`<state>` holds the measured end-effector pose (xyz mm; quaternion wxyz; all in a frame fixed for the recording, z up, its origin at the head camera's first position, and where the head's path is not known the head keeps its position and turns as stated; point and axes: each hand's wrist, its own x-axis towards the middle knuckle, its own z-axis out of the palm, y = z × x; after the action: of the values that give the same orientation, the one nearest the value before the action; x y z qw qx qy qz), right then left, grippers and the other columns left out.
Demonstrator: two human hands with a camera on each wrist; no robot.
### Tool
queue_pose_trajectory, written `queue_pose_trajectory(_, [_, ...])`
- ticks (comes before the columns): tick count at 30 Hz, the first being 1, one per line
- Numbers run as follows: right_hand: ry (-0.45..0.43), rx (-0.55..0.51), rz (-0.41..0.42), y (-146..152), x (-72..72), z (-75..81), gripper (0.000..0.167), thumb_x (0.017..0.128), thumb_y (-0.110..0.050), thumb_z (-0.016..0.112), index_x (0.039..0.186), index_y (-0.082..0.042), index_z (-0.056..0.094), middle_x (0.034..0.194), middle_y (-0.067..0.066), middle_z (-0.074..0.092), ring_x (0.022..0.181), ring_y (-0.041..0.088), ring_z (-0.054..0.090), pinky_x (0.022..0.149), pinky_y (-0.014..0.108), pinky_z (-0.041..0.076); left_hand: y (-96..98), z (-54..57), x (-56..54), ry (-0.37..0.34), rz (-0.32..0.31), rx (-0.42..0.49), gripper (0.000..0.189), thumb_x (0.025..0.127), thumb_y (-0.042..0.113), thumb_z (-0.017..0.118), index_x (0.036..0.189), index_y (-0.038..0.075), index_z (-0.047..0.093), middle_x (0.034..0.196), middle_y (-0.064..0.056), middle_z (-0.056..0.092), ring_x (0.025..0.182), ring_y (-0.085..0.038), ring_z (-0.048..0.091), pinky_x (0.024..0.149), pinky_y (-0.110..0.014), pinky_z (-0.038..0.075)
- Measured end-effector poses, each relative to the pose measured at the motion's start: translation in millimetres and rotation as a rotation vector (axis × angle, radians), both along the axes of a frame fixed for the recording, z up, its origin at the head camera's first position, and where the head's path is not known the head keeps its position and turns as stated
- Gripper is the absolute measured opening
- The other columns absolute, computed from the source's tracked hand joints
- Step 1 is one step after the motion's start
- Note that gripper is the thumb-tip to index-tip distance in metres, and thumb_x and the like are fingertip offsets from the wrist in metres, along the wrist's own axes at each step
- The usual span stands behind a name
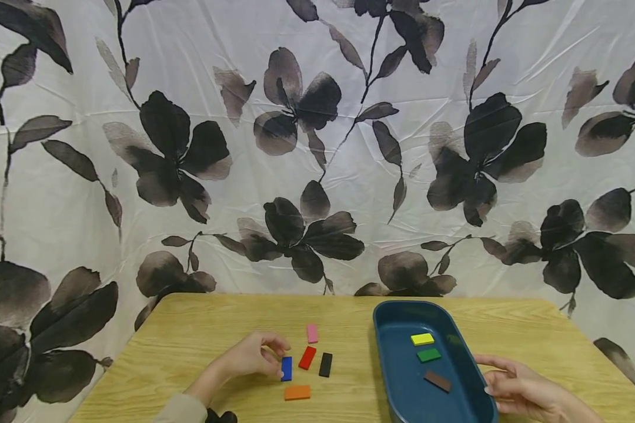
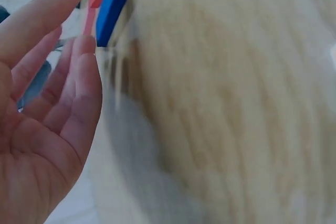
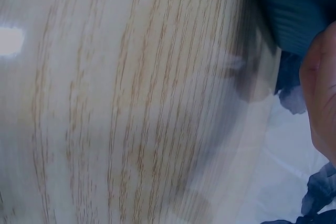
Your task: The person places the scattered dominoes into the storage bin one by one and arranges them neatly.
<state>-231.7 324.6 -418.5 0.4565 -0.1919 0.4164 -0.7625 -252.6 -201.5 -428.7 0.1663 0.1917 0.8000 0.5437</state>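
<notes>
My left hand [image 1: 254, 356] hovers beside a small blue block [image 1: 287, 369], fingers loosely bent and thumb apart from them. In the left wrist view the blue block [image 2: 111, 11] lies just past the fingertips, with nothing between thumb and fingers. Around it on the table are a red block [image 1: 307, 358], a pink block [image 1: 312, 333], a black block [image 1: 325, 365] and an orange block [image 1: 297, 392]. My right hand [image 1: 526, 388] holds the right rim of a dark blue tray [image 1: 410, 390], thumb at the rim, other fingers along its outer side.
Inside the tray lie a yellow block [image 1: 422, 339], a green block [image 1: 428, 355] and a brown block [image 1: 437, 380]. The wooden table [image 1: 217, 317] ends at a floral curtain [image 1: 317, 176] behind. A black object [image 1: 221, 416] shows at the left wrist.
</notes>
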Motion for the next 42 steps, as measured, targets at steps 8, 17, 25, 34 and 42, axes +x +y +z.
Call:
queue_pose_trajectory(8, [0.004, 0.026, -0.014, 1, -1.6, -0.6, 0.043, 0.096, 0.007, 0.031, 0.128, -0.015, 0.048, 0.111, 0.008, 0.060, 0.108, 0.022, 0.057, 0.095, 0.038, 0.043, 4.7, -9.6, 1.0, 0.081, 0.014, -0.100, 0.051, 0.065, -0.005, 0.079, 0.112, -0.010, 0.058, 0.093, -0.010, 0.053, 0.072, -0.016, 0.049, 0.060, -0.021, 0.044])
queue_pose_trajectory(17, [0.002, 0.010, 0.001, 1, -2.4, -0.6, 0.044, 0.095, 0.008, 0.029, 0.124, -0.018, 0.050, 0.111, 0.007, 0.060, 0.108, 0.021, 0.057, 0.095, 0.037, 0.042, 15.0, -7.6, 0.7, 0.187, -0.007, -0.226, 0.046, 0.065, 0.000, 0.082, 0.106, -0.005, 0.060, 0.095, -0.010, 0.055, 0.072, -0.018, 0.045, 0.056, -0.023, 0.040])
queue_pose_trajectory(25, [0.008, 0.032, -0.022, 1, -3.2, 1.0, 0.043, 0.095, 0.007, 0.031, 0.124, -0.018, 0.051, 0.111, 0.008, 0.060, 0.106, 0.019, 0.057, 0.093, 0.036, 0.044, 15.2, -6.4, 1.4, 0.152, 0.027, -0.200, 0.039, 0.066, 0.001, 0.081, 0.098, -0.004, 0.059, 0.082, -0.006, 0.044, 0.063, -0.012, 0.042, 0.054, -0.022, 0.036])
queue_pose_trajectory(34, [0.001, 0.019, -0.020, 0, -1.7, 0.9, 0.044, 0.094, 0.009, 0.031, 0.125, -0.016, 0.051, 0.112, 0.008, 0.059, 0.104, 0.019, 0.058, 0.092, 0.034, 0.045, 14.9, -2.1, 6.4, 0.067, 0.094, -0.155, 0.039, 0.066, -0.001, 0.081, 0.098, -0.004, 0.059, 0.085, -0.007, 0.049, 0.073, -0.017, 0.044, 0.059, -0.024, 0.039])
queue_pose_trajectory(42, [0.002, 0.030, -0.025, 0, -0.4, 0.3, 0.044, 0.094, 0.009, 0.032, 0.124, -0.016, 0.051, 0.110, 0.007, 0.060, 0.102, 0.018, 0.059, 0.090, 0.033, 0.046, 17.8, 1.2, 10.3, -0.019, 0.161, -0.081, 0.046, 0.064, -0.004, 0.080, 0.105, -0.007, 0.057, 0.093, -0.011, 0.055, 0.084, -0.021, 0.051, 0.068, -0.028, 0.047])
